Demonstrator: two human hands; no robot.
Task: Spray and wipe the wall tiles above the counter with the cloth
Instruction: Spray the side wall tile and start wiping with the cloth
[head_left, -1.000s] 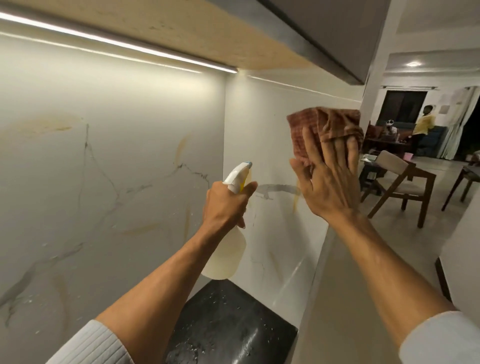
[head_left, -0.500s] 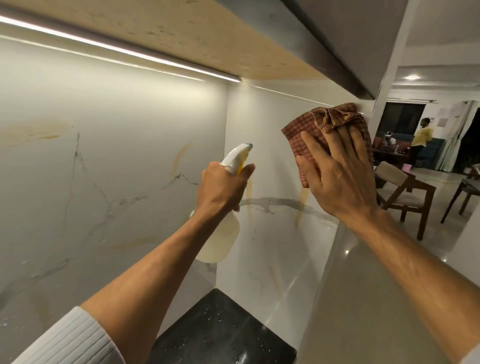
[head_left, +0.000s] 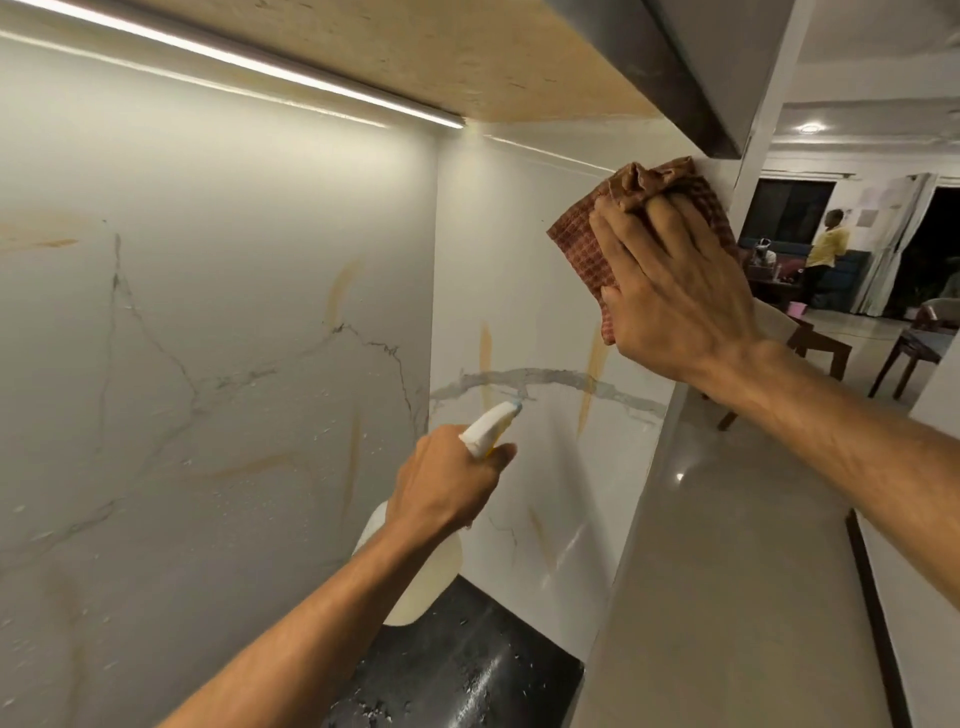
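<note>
White marble-look wall tiles (head_left: 218, 322) with grey veins and orange streaks fill the left and centre. My right hand (head_left: 670, 291) presses a brown checked cloth (head_left: 576, 234) flat against the side tile, high up near the cabinet's underside. My left hand (head_left: 447, 488) grips a white spray bottle (head_left: 488, 431) by the neck, nozzle aimed at the side tile, below and left of the cloth. The bottle's pale body (head_left: 421, 587) hangs under my wrist. Fine droplets speckle the lower tiles.
A dark wet countertop (head_left: 457, 670) lies below. An upper cabinet with a light strip (head_left: 249, 67) hangs overhead. A beige wall end (head_left: 727, 597) stands right. Beyond it is a room with wooden chairs (head_left: 909, 348) and a person in yellow (head_left: 826, 249).
My right hand has slid the cloth upward along the side tile to just under the cabinet. My left hand with the bottle sits lower in view.
</note>
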